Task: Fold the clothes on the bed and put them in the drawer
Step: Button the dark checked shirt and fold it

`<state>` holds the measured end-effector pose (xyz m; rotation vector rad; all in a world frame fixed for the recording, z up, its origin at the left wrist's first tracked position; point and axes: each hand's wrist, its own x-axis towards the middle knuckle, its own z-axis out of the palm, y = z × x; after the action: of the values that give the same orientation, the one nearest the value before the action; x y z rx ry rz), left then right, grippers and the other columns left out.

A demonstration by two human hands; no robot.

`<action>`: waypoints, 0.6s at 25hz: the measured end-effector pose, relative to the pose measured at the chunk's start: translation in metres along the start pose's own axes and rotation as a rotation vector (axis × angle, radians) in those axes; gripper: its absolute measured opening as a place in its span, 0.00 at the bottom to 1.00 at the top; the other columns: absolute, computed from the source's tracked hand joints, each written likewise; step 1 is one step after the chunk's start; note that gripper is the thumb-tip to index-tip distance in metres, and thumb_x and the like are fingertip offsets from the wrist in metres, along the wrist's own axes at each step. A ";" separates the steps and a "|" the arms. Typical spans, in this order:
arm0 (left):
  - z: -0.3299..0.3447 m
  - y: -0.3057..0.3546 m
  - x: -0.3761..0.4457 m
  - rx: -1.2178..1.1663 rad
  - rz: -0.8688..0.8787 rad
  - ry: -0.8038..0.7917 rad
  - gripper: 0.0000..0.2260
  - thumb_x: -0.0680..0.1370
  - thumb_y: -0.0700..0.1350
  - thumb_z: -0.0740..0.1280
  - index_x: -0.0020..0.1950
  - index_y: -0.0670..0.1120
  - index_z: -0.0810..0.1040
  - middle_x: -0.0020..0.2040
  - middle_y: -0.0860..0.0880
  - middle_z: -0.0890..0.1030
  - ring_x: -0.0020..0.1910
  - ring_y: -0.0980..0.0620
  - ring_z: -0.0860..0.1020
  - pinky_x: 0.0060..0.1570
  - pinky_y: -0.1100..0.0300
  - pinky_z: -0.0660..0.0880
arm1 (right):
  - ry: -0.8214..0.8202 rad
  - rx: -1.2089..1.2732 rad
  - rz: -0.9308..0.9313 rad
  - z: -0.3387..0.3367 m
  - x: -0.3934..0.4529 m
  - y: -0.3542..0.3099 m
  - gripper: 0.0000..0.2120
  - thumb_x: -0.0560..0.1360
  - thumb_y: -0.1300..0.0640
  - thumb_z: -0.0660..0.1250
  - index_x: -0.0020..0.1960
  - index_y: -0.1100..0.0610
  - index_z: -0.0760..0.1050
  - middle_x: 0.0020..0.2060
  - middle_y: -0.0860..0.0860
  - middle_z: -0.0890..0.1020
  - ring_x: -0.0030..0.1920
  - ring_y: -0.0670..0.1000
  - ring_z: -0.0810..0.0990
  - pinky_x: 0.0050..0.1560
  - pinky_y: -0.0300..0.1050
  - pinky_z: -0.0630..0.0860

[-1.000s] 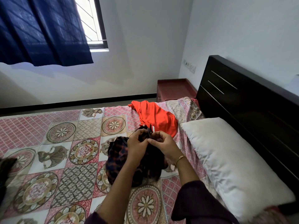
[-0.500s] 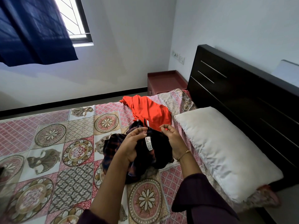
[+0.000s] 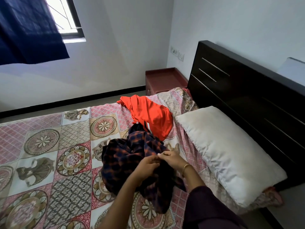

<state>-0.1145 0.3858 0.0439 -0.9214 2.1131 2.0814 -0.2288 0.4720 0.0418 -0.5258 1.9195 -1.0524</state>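
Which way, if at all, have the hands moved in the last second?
Yes. The left hand and right hand, gripping the plaid shirt, have drawn back from the orange garment, toward the person.

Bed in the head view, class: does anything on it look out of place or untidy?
Yes. Two garments lie unfolded on the patterned bedspread: an orange shirt crumpled near the white pillow, and a dark plaid shirt bunched in a heap, which both hands, left and right, are pinching. Nothing looks damaged.
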 end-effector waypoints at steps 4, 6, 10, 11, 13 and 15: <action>-0.004 -0.019 0.025 0.167 0.066 0.354 0.10 0.78 0.33 0.60 0.51 0.46 0.76 0.45 0.49 0.78 0.42 0.49 0.78 0.44 0.49 0.80 | 0.137 -0.191 -0.009 0.008 0.021 0.005 0.07 0.78 0.57 0.62 0.49 0.58 0.78 0.33 0.48 0.74 0.38 0.47 0.72 0.40 0.39 0.66; -0.013 -0.020 0.038 0.221 0.051 0.397 0.08 0.79 0.36 0.59 0.55 0.43 0.75 0.45 0.48 0.77 0.39 0.51 0.77 0.39 0.50 0.80 | 0.153 -0.266 -0.007 0.010 0.034 0.008 0.10 0.79 0.57 0.61 0.52 0.60 0.78 0.35 0.49 0.75 0.40 0.49 0.73 0.39 0.41 0.67; -0.040 -0.029 0.071 0.329 0.040 0.514 0.07 0.79 0.38 0.61 0.52 0.42 0.77 0.40 0.47 0.80 0.36 0.46 0.79 0.37 0.50 0.77 | 0.238 -0.453 -0.017 0.016 0.079 0.008 0.13 0.78 0.53 0.62 0.47 0.61 0.80 0.42 0.58 0.81 0.47 0.58 0.78 0.45 0.46 0.71; -0.048 -0.032 0.077 0.360 0.018 0.555 0.06 0.79 0.39 0.62 0.52 0.42 0.78 0.41 0.47 0.80 0.39 0.45 0.80 0.37 0.52 0.75 | 0.281 -0.475 -0.030 0.018 0.091 0.007 0.13 0.77 0.53 0.62 0.47 0.61 0.81 0.46 0.60 0.81 0.50 0.59 0.78 0.48 0.47 0.71; -0.071 -0.043 0.091 0.465 -0.055 0.682 0.08 0.78 0.42 0.64 0.54 0.42 0.78 0.46 0.46 0.81 0.47 0.44 0.78 0.41 0.55 0.71 | 0.296 -0.518 -0.085 0.025 0.122 0.003 0.11 0.77 0.55 0.63 0.51 0.60 0.80 0.52 0.60 0.78 0.55 0.60 0.75 0.56 0.47 0.68; -0.102 -0.055 0.109 0.596 -0.167 0.795 0.13 0.76 0.45 0.66 0.58 0.40 0.76 0.56 0.41 0.78 0.57 0.41 0.74 0.52 0.52 0.70 | 0.241 -0.599 -0.179 0.035 0.157 -0.006 0.15 0.76 0.55 0.65 0.60 0.58 0.77 0.59 0.58 0.74 0.60 0.58 0.71 0.63 0.46 0.64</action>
<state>-0.1425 0.2543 -0.0416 -1.9026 2.5964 0.9378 -0.2846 0.3449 -0.0387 -0.9510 2.4466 -0.6506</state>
